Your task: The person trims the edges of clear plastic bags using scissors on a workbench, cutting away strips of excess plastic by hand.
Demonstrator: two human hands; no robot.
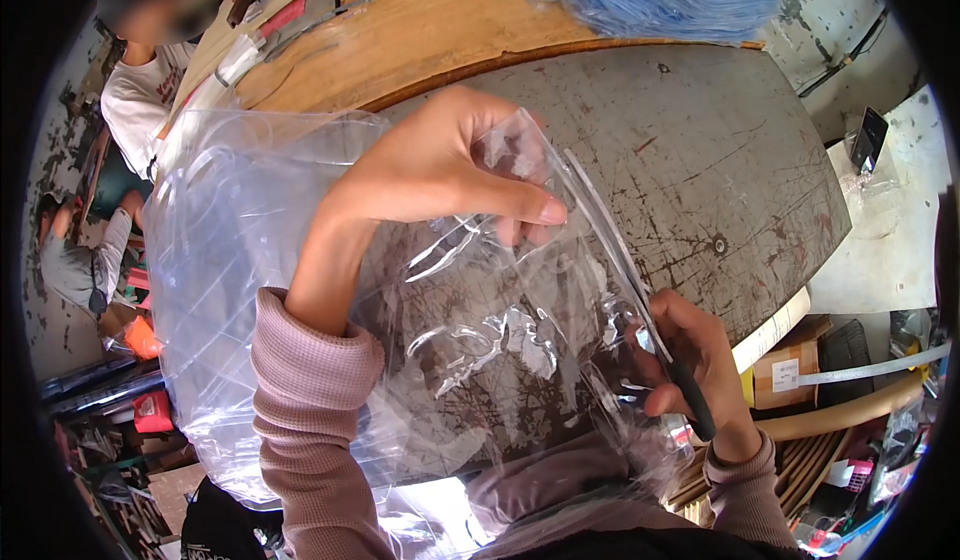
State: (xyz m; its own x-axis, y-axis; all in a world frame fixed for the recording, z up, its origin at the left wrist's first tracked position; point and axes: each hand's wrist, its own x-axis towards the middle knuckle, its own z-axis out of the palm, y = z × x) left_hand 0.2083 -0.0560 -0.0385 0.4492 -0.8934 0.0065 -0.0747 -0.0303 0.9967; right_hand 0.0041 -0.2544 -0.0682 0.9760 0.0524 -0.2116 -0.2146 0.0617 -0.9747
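The bare left hand point(425, 168) and right hand point(715, 348) emerge from dusty-pink, textured-knit sleeves point(315, 400), the left one bunched into thick folds.

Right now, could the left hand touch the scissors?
Probably yes: the left hand holds the clear plastic close beside the scissors, and nothing solid seems to be between. To grab them, though, it would likely have to let go of the plastic first.

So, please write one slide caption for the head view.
Left hand holding clear plastic, right hand holding scissors at its edge.
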